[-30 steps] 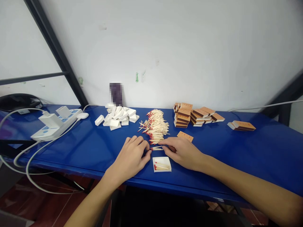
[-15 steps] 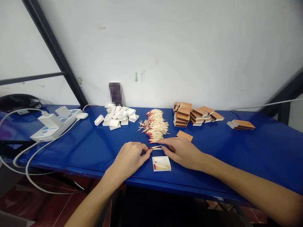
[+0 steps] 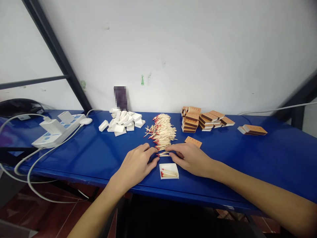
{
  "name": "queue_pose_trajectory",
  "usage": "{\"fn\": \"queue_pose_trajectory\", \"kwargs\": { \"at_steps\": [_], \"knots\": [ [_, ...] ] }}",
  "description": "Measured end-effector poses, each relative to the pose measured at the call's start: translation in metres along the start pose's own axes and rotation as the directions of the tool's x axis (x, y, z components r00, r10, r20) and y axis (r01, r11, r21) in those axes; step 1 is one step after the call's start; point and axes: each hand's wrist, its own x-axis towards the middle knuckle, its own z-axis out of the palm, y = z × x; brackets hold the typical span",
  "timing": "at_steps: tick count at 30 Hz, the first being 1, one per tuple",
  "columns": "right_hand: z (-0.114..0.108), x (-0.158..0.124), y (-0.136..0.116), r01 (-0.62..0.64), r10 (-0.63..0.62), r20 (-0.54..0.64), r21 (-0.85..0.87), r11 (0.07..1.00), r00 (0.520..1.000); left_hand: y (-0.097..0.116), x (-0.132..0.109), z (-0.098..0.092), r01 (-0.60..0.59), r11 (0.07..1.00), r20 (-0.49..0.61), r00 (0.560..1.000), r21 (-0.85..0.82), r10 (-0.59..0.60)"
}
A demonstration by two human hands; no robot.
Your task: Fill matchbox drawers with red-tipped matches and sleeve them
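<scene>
A few loose matches [image 3: 162, 154] with red heads lie between my two hands, in front of a long heap of matches [image 3: 163, 130]. At the red ends, my left hand [image 3: 137, 162] has its thumb and index finger spread. My right hand [image 3: 192, 159] is by the plain ends, its index fingertip at the heap's near edge and its thumb apart below; its other fingers curl under, partly hidden. Just in front of the hands sits a white matchbox tray [image 3: 169, 166] holding several matches. One orange matchbox sleeve [image 3: 193, 141] lies beyond my right hand.
White empty trays [image 3: 123, 122] are piled at the back left, near a power strip [image 3: 59, 132] with white cables. Stacked orange matchboxes [image 3: 192, 119] stand at the back right, with more matchboxes [image 3: 254, 130] farther right. The blue table's front edge [image 3: 99, 184] runs below my forearms.
My left thumb and index finger have parted from their pinch at the match heads, the index lifting toward the heap. My right hand has hardly moved.
</scene>
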Motion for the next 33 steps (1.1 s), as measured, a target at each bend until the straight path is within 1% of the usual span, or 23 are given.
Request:
{"fn": "queue_pose_trajectory", "kwargs": {
  "at_steps": [3,7,13,15,19,22,26,33],
  "knots": [
    [0.0004,0.0000,0.0011,0.010,-0.010,-0.012,-0.005,1.000,1.000,-0.0005,-0.0003,0.0007,-0.006,1.000,0.000,1.000,0.006,0.006],
    [0.0002,0.0000,0.0007,0.034,-0.033,-0.022,0.029,0.999,0.999,-0.0008,-0.0005,0.0016,-0.010,1.000,0.001,1.000,0.019,0.010],
    [-0.0009,0.0001,-0.0001,0.031,-0.030,-0.028,0.051,0.998,0.999,-0.0010,-0.0005,0.0014,-0.013,1.000,0.005,1.000,0.024,0.013],
    [-0.0011,0.0001,0.0004,0.032,-0.030,-0.046,0.050,0.998,0.998,-0.0007,-0.0002,0.0009,-0.016,1.000,0.010,1.000,0.020,0.015],
    [-0.0026,0.0008,0.0009,-0.012,0.015,-0.106,0.036,0.999,0.994,0.0004,0.0005,-0.0001,-0.017,1.000,0.028,0.999,0.003,0.017],
    [-0.0038,0.0018,0.0005,-0.033,0.035,-0.120,0.019,0.999,0.992,0.0008,0.0007,-0.0004,-0.017,1.000,0.035,0.999,-0.004,0.017],
    [-0.0044,0.0023,-0.0005,-0.021,0.023,-0.104,0.017,1.000,0.994,0.0010,0.0006,-0.0004,-0.019,1.000,0.027,0.999,-0.010,0.019],
    [-0.0051,-0.0006,-0.0037,-0.015,0.020,-0.064,0.078,0.997,0.998,0.0006,0.0010,0.0009,-0.041,0.999,0.032,0.999,-0.024,0.042]
  ]
}}
